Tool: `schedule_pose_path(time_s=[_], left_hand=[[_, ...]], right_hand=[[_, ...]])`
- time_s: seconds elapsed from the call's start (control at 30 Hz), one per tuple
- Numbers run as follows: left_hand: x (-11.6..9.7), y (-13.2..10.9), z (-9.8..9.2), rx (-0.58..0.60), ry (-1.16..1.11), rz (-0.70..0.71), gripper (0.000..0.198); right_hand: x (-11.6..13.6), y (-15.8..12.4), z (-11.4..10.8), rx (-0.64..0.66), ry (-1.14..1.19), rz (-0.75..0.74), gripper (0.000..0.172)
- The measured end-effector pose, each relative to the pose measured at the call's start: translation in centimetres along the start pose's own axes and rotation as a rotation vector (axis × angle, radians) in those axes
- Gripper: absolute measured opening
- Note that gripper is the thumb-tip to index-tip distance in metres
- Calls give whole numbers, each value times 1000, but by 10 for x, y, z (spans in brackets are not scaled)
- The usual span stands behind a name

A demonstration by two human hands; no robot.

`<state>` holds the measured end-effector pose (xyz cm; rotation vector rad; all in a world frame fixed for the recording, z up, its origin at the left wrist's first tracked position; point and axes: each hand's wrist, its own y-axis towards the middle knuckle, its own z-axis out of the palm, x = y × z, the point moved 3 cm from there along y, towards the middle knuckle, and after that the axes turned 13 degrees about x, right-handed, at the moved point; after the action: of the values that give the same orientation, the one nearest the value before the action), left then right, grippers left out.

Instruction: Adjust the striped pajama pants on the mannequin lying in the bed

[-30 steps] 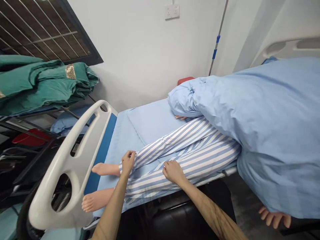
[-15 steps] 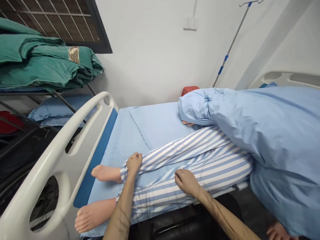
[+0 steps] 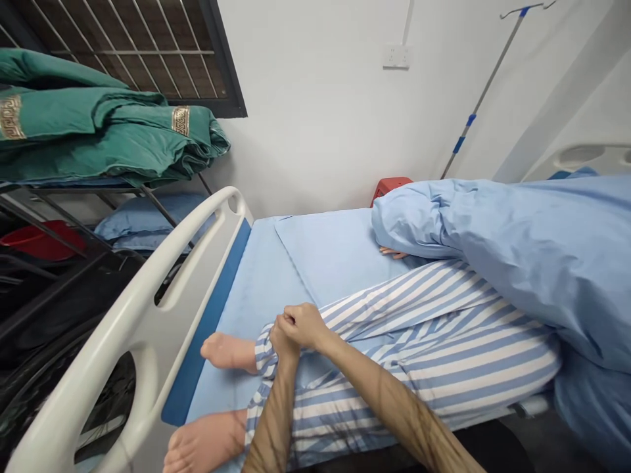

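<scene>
Left grip (image 3: 284, 339) and right grip (image 3: 304, 324) curl together over striped trousers (image 3: 384, 306); I cannot tell if cloth's pinched.

A: What lies before you?

B: Creased blue-and-white striped trousers (image 3: 473, 348), worn by a manikin (image 3: 211, 441) stretched lengthwise along the bed (image 3: 335, 246), cuffs (image 3: 265, 351) around the ankles, bare feet (image 3: 229, 353) toward your left.

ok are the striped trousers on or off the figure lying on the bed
On: a bare foot sticks out of each leg of the striped trousers.
</scene>
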<state>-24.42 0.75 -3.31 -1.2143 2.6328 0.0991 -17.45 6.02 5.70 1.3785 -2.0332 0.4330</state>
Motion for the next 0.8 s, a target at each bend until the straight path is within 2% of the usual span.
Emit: schedule_pose_path(time_s=[0.2, 0.33, 0.4, 0.47, 0.53, 0.63, 0.73, 0.8], left_hand=[[-10, -2, -2, -51, -28, 63, 26], [-7, -1, -5, -15, -168, -31, 26], [-4, 1, -11, -13, -324, -92, 31], [-6, 5, -22, -58, -534, -83, 43], [-14, 10, -37, -134, -771, -6, 52], [-35, 20, -56, -230, -1136, 131, 54], [-53, 31, -67, -249, -1420, 195, 52], [-60, 35, -72, -247, -1508, 196, 51]], right_hand=[[-61, 18, 31, -20, 46, 159, 35], [-74, 20, 36, -43, 136, 108, 37], [-75, 21, 35, -54, 213, 100, 39], [-76, 22, 32, -66, 286, 93, 40], [-77, 24, 31, -79, 348, 85, 42], [-80, 25, 29, -112, 427, 71, 41], [-82, 25, 29, -135, 476, 71, 40], [-82, 25, 29, -138, 496, 74, 40]])
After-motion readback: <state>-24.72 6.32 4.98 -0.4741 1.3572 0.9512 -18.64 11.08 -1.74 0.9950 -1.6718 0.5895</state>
